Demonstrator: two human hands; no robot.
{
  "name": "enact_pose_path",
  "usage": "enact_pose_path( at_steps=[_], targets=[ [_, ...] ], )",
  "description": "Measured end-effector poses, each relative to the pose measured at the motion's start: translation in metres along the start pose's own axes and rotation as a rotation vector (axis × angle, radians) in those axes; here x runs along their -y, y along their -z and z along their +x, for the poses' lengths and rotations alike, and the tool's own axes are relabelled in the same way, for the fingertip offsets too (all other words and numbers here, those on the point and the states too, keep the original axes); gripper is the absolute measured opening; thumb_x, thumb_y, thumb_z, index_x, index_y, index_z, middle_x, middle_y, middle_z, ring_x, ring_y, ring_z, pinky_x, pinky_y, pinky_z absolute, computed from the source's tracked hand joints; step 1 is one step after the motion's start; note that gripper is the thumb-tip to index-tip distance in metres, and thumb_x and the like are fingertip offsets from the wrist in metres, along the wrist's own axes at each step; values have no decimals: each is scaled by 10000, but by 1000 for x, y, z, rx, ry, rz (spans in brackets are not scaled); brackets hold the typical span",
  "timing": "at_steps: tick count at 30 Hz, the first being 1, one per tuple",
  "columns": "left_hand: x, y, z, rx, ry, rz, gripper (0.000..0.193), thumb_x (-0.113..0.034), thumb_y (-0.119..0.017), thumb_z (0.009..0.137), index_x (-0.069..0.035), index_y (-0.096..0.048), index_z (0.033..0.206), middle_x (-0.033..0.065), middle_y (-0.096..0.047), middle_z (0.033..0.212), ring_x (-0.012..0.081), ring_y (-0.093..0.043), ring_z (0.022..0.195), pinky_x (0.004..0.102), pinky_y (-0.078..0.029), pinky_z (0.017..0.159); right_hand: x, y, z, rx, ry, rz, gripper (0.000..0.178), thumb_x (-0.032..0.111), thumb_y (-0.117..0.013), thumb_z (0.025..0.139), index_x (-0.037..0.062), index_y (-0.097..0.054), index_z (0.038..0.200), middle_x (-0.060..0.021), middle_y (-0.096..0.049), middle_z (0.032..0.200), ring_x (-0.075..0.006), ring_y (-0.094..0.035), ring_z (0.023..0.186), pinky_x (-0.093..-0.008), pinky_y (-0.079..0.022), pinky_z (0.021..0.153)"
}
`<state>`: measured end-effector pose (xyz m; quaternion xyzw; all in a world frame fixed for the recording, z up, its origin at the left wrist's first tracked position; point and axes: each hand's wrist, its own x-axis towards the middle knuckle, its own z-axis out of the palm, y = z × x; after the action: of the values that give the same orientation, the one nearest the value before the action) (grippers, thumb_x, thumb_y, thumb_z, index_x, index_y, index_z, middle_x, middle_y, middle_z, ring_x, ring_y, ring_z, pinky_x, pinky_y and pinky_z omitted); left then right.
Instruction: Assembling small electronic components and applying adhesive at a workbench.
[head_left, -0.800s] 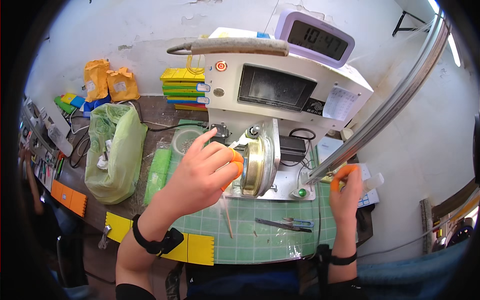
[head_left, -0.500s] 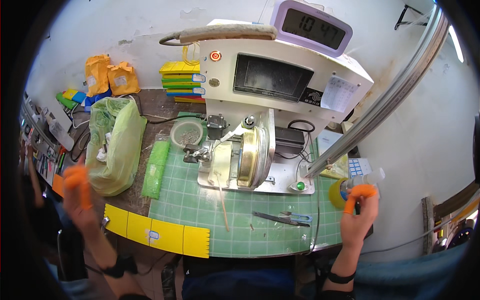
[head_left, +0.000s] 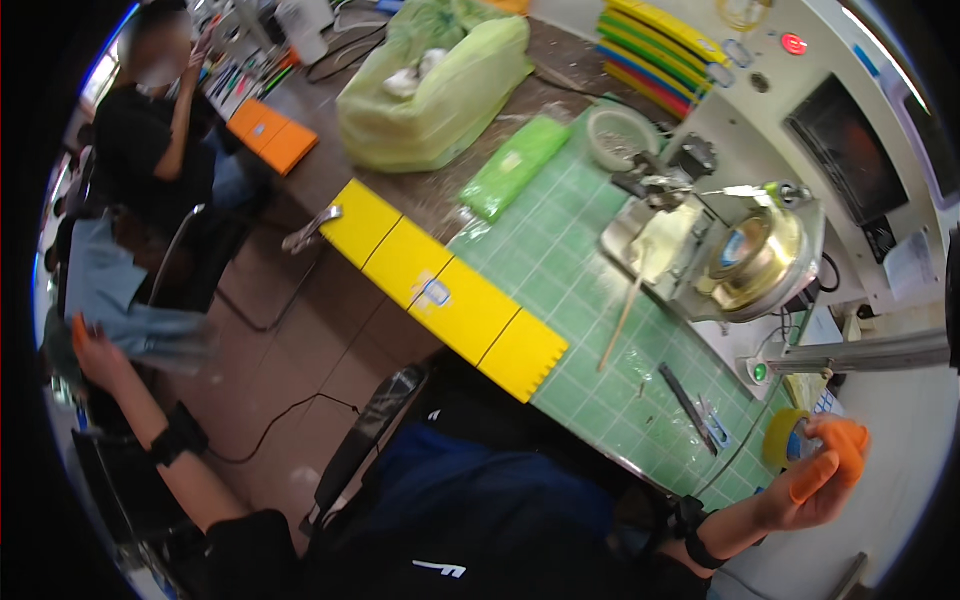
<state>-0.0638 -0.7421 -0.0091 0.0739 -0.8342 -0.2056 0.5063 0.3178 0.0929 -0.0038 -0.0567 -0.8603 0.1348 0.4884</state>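
Now two hands: left hand (head_left: 95,345) open, empty; right hand (head_left: 815,480) half-curled beside one yellow tape roll (head_left: 785,438).

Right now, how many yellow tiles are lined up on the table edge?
4: the yellow tiles lie end to end along the near edge of the green mat, running from the brown table toward the person.

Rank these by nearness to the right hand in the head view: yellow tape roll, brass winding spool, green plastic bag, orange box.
From the right hand:
1. Yellow tape roll, right beside its fingers.
2. Brass winding spool, up on the machine.
3. Green plastic bag, far across the bench.
4. Orange box, farthest, at the bench's left end.
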Motion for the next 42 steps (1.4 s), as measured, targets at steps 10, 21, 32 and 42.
enact_pose_path(
  at_steps=[10,21,32,42],
  targets=[
    [-512,-47,-236,715,-926,-1072,155,-84,-811,726,-57,-721,850,121,-725,888,243,-664,736,316,-483,618,57,-35,-10,55,80,153,671,531,-348,1066,-36,-653,877,-163,-591,693,-267,-545,614,-375,-419,528],
    [-605,-7,-292,1731,-425,-1622,163,-51,-799,732,-29,-695,855,128,-697,879,194,-620,747,284,-447,638,25,-25,2,297,29,511,572,488,-807,828,-15,-625,1030,-136,-648,891,-245,-639,759,-339,-550,656],
    [-600,-3,-302,1688,-234,-1615,128,-56,-769,770,-24,-665,838,134,-667,910,186,-604,727,287,-442,636,48,-27,-4,387,-284,555,418,147,-955,652,39,-719,980,-114,-647,998,-240,-663,820,-327,-557,684],
    [-595,-2,-295,1470,-533,-1463,159,-56,-762,711,-60,-680,846,102,-685,879,194,-589,712,289,-436,618,57,-36,-2,339,-438,646,294,41,-884,744,-16,-687,955,-128,-711,866,-209,-661,698,-272,-509,601]
  ],
)
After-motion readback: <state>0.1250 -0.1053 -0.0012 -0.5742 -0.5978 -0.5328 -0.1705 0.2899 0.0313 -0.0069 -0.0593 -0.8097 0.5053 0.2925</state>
